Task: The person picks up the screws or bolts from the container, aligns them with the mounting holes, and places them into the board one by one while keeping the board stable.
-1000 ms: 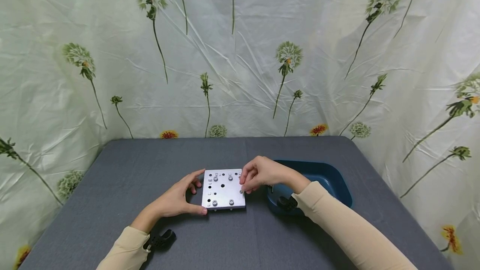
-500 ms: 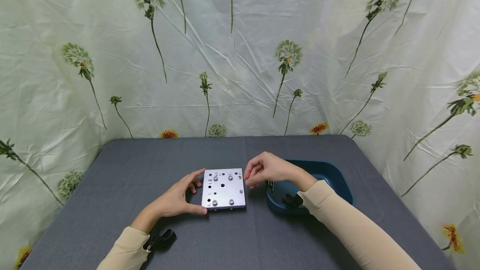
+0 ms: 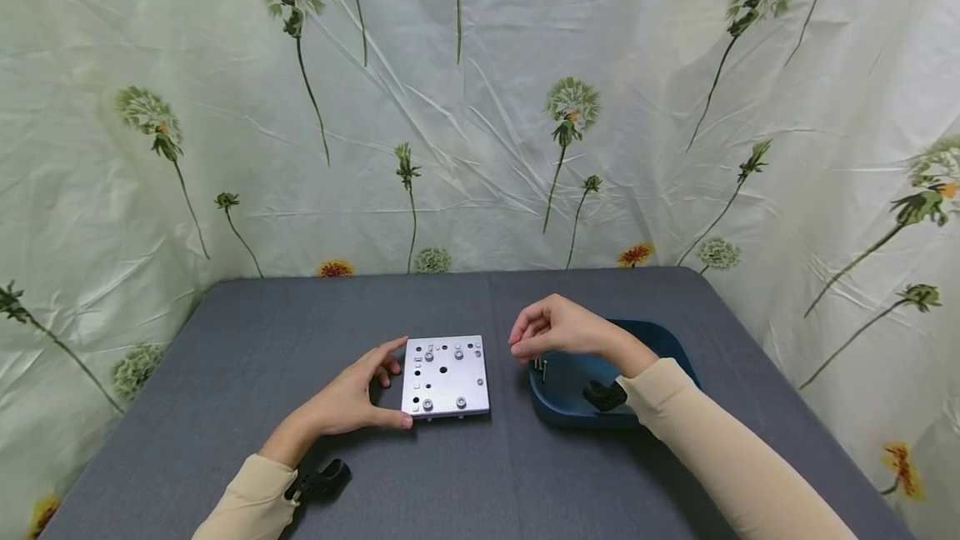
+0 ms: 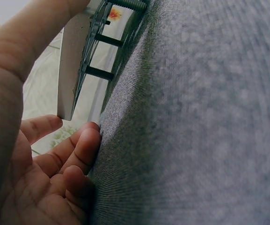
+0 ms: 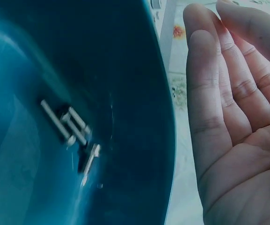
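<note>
On the grey table (image 3: 337, 315), head view: I am watching the near-square metal plate (image 3: 461, 382) lying face up, edges roughly parallel to the table's; left hand (image 3: 352, 397) is gripping its left side, thumb and index spread. Left wrist: screw shanks (image 4: 100, 73) are pointing from its underside tablewards. Right wrist: right hand (image 5: 240, 117) is hovering beside the tray (image 5: 139, 93), fingers loosely extended, visibly holding nothing; screws (image 5: 56, 122) are lying inside, mostly slanting upper-left to lower-right.

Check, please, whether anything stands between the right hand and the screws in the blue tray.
Sideways, the tray's left rim appears to: in the head view, the fingertips of the right hand show just left of it, while the screws lie inside. Nothing visible covers them from above, so reaching over the rim looks unobstructed.
</note>
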A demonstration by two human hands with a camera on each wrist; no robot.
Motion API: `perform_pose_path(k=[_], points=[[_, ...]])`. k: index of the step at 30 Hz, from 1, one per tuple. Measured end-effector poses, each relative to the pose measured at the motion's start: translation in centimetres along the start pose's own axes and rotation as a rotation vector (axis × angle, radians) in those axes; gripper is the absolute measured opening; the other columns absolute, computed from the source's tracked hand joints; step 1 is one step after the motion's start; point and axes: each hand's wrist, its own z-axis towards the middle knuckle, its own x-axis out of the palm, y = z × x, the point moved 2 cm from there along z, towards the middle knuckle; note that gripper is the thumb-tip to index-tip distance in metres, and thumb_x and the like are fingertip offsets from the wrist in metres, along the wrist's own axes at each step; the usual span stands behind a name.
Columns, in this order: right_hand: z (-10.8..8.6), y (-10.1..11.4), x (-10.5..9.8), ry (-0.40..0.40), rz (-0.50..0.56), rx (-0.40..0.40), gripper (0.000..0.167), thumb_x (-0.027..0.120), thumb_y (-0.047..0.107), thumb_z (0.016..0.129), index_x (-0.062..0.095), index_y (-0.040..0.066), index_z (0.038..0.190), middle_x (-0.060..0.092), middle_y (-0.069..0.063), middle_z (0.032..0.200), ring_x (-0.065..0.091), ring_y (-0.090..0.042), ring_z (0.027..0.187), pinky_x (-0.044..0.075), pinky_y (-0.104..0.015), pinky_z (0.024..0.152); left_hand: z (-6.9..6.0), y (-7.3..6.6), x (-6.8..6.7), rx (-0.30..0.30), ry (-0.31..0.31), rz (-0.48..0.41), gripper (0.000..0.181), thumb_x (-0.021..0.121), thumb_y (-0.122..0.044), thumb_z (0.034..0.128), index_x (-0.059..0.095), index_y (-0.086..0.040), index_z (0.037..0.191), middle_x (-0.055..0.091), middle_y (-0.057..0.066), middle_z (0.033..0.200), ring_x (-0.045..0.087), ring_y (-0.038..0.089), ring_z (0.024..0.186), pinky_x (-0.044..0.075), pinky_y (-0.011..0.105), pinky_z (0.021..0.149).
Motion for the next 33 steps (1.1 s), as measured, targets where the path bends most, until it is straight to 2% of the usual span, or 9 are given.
perform_pose_path(k=[3, 9, 17, 24, 27, 33], points=[[-0.5, -0.2, -0.6, -0.003, 0.004, -0.003, 0.013, 0.079, 0.012, 0.099, 0.078, 0.003, 0.107, 0.081, -0.007, 0.091, 0.074, -0.051, 0.098, 0.059, -0.063, 0.090, 0.0, 0.0, 0.0, 0.001, -0.005, 0.009, 0.120, 0.098, -0.051, 0.0738, 0.034, -0.010, 0.167, 0.059, 0.003, 0.127, 0.055, 0.012, 0.105, 0.046, 0.034, 0.092], [-1.2, -0.6, -1.7, -0.024, 0.010, 0.009, 0.013, 0.078, 0.012, 0.099, 0.077, 0.002, 0.108, 0.081, -0.013, 0.095, 0.076, -0.046, 0.096, 0.060, -0.062, 0.091, -0.1, 0.1, 0.0, 0.001, -0.001, 0.019, 0.120, 0.098, -0.053, 0.0736, 0.034, -0.011, 0.167, 0.059, 0.002, 0.127, 0.054, 0.010, 0.104, 0.046, 0.033, 0.092], [-1.7, -1.7, -2.8, -0.049, -0.027, 0.033, 0.016, 0.075, 0.014, 0.102, 0.076, -0.001, 0.108, 0.078, -0.028, 0.103, 0.076, -0.044, 0.096, 0.062, -0.057, 0.089, -0.1, 0.0, -0.1, 0.017, -0.005, 0.011, 0.118, 0.099, -0.047, 0.0749, 0.034, -0.010, 0.167, 0.060, 0.005, 0.127, 0.055, 0.013, 0.105, 0.046, 0.034, 0.091], [-1.7, -3.0, -3.4, -0.026, -0.057, 0.059, 0.017, 0.075, 0.012, 0.101, 0.076, -0.003, 0.110, 0.078, -0.028, 0.101, 0.077, -0.037, 0.091, 0.063, -0.049, 0.085, -0.1, -0.1, -0.2, 0.015, -0.004, 0.010, 0.118, 0.099, -0.047, 0.0749, 0.034, -0.011, 0.166, 0.060, 0.005, 0.128, 0.055, 0.014, 0.106, 0.046, 0.036, 0.092], [-1.5, -3.6, -3.5, 0.006, -0.063, 0.082, 0.019, 0.075, 0.009, 0.101, 0.075, -0.006, 0.113, 0.078, -0.030, 0.104, 0.077, -0.029, 0.088, 0.064, -0.042, 0.082, -0.1, -0.1, -0.2, 0.014, -0.002, 0.007, 0.117, 0.098, -0.048, 0.0751, 0.034, -0.011, 0.166, 0.060, 0.005, 0.128, 0.055, 0.013, 0.106, 0.046, 0.035, 0.092], [-1.3, -4.6, -3.2, 0.068, -0.105, 0.124, 0.019, 0.073, 0.006, 0.100, 0.074, -0.008, 0.114, 0.080, -0.021, 0.100, 0.073, -0.014, 0.084, 0.060, -0.028, 0.078, -0.1, -0.2, -0.2, 0.015, -0.002, 0.017, 0.117, 0.098, -0.048, 0.0750, 0.035, -0.012, 0.166, 0.060, 0.005, 0.128, 0.055, 0.014, 0.106, 0.046, 0.036, 0.092]])
